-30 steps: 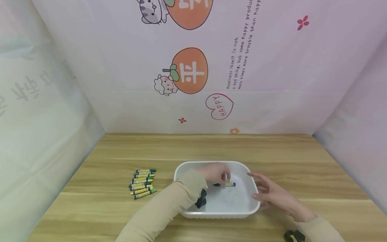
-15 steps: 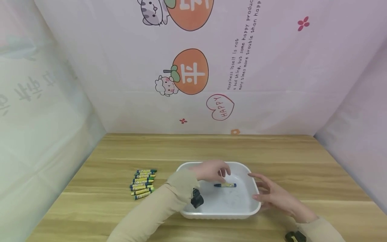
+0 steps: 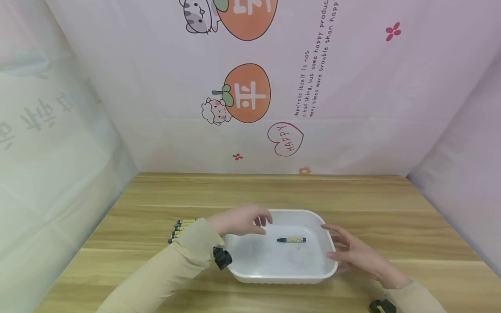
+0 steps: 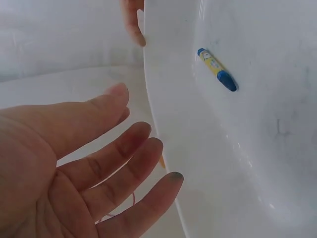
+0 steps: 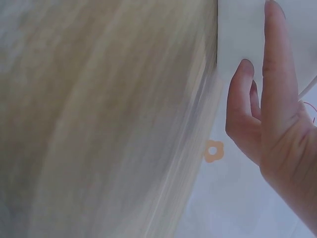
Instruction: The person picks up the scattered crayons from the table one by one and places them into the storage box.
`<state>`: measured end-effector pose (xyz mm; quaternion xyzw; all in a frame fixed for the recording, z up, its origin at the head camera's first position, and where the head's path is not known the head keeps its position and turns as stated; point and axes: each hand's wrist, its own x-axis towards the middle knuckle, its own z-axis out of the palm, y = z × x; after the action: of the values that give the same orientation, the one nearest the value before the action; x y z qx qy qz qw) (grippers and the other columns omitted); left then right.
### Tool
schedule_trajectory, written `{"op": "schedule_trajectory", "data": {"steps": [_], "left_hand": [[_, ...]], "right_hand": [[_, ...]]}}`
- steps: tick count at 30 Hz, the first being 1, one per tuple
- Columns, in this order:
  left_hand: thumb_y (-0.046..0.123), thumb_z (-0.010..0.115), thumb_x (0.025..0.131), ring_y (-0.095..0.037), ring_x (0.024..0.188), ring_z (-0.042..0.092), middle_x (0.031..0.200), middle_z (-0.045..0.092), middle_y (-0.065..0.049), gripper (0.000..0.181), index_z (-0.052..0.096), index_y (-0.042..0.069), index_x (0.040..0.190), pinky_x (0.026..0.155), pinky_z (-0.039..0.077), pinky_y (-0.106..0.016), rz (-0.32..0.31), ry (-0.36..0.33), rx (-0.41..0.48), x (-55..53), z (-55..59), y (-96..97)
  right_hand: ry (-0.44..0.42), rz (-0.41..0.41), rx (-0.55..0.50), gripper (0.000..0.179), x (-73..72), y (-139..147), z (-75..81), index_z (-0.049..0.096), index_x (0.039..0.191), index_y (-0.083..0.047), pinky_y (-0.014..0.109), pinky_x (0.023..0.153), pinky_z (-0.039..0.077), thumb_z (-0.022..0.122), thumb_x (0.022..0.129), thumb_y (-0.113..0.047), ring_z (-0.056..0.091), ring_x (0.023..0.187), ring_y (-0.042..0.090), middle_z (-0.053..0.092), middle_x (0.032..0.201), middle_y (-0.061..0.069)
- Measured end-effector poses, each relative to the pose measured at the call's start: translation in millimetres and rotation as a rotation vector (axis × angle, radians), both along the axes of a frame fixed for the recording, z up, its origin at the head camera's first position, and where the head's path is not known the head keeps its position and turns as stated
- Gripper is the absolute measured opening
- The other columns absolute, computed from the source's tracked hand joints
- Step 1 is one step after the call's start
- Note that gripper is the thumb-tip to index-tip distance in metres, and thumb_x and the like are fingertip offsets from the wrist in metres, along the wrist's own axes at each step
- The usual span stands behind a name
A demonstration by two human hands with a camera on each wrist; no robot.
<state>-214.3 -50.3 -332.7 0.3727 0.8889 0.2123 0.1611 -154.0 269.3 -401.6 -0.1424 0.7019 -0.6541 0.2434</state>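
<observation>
A white plastic tray sits on the table, with one dark-blue-tipped crayon in a yellow wrapper lying on its floor. My left hand hangs over the tray's left side with nothing in it. In the left wrist view its fingers are spread and relaxed, apart from the crayon. At the tray's right wall rests my right hand, thumb and fingertips against the rim. The right wrist view has this hand's fingers fairly straight along the white wall.
A row of several similar crayons lies on the wooden table left of the tray, partly hidden by my left sleeve. Behind the table hangs a printed white cloth, and cloth also closes off both sides.
My left hand has let go of the blue crayon, leaving it in the tray, and has moved left and up. Its sleeve now covers part of the crayon row. My right hand has stayed put.
</observation>
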Motion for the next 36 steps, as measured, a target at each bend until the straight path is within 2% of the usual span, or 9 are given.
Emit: {"op": "schedule_trajectory", "data": {"steps": [2,8,13,18,23,28,36], "left_hand": [[0.013,0.065,0.089,-0.015,0.096,0.060,0.110,0.065,-0.008,0.025,0.064,0.006,0.113,0.083,0.049,-0.026,-0.008,0.003,0.021,1.1,0.4,-10.0],[0.013,0.064,0.090,-0.015,0.096,0.060,0.110,0.064,-0.008,0.025,0.063,0.007,0.114,0.084,0.051,-0.030,0.025,-0.002,0.089,5.8,-1.1,-40.5],[0.011,0.062,0.090,-0.016,0.095,0.061,0.107,0.064,-0.010,0.024,0.062,0.005,0.114,0.082,0.052,-0.028,0.057,0.004,0.143,11.6,-3.7,-63.2],[0.012,0.063,0.090,-0.015,0.095,0.060,0.107,0.064,-0.008,0.027,0.061,0.006,0.116,0.079,0.053,-0.023,0.106,-0.004,0.209,16.2,-10.6,-85.0],[0.015,0.064,0.091,-0.015,0.096,0.060,0.108,0.064,-0.007,0.028,0.061,0.006,0.117,0.079,0.053,-0.024,0.136,-0.011,0.263,21.3,-19.5,-109.9],[0.013,0.064,0.090,-0.017,0.095,0.060,0.107,0.064,-0.012,0.029,0.061,0.002,0.116,0.079,0.053,-0.025,0.166,-0.015,0.272,28.8,-31.1,-134.7],[0.013,0.065,0.089,-0.014,0.093,0.060,0.102,0.066,-0.008,0.030,0.061,0.001,0.116,0.078,0.054,-0.027,0.204,-0.041,0.237,38.0,-41.5,-155.5]], "right_hand": [[0.002,-0.003,0.008,0.071,0.1,0,0.2,0.022,0.147,-0.015,0.051,0.077,0.054,0.062,0.089,-0.007,0.061,0.102,0.026,0.011,0.136,0.047],[-0.012,-0.021,0.028,0.077,0.6,-2,1.1,0.015,0.148,-0.007,0.049,0.080,0.054,0.064,0.088,-0.007,0.059,0.105,0.025,0.012,0.137,0.046],[-0.023,-0.028,0.032,0.079,0.8,-3,1.9,0.012,0.147,-0.005,0.048,0.082,0.054,0.064,0.088,-0.006,0.059,0.105,0.024,0.012,0.137,0.046],[-0.025,-0.036,0.049,0.080,0.6,-3,2.2,0.011,0.147,-0.004,0.047,0.082,0.054,0.064,0.088,-0.006,0.058,0.106,0.024,0.012,0.138,0.045],[0.010,-0.039,0.119,0.080,0.6,-3,2.4,0.009,0.147,0.000,0.045,0.081,0.055,0.064,0.089,-0.008,0.056,0.111,0.030,0.016,0.138,0.046],[0.024,-0.039,0.139,0.081,0.8,-3,2.4,0.009,0.147,0.001,0.044,0.081,0.055,0.064,0.088,-0.008,0.055,0.112,0.033,0.017,0.137,0.046],[0.024,-0.031,0.130,0.080,0.5,-3,2.2,0.008,0.147,0.001,0.044,0.081,0.055,0.063,0.089,-0.009,0.056,0.112,0.031,0.016,0.137,0.046]]}}
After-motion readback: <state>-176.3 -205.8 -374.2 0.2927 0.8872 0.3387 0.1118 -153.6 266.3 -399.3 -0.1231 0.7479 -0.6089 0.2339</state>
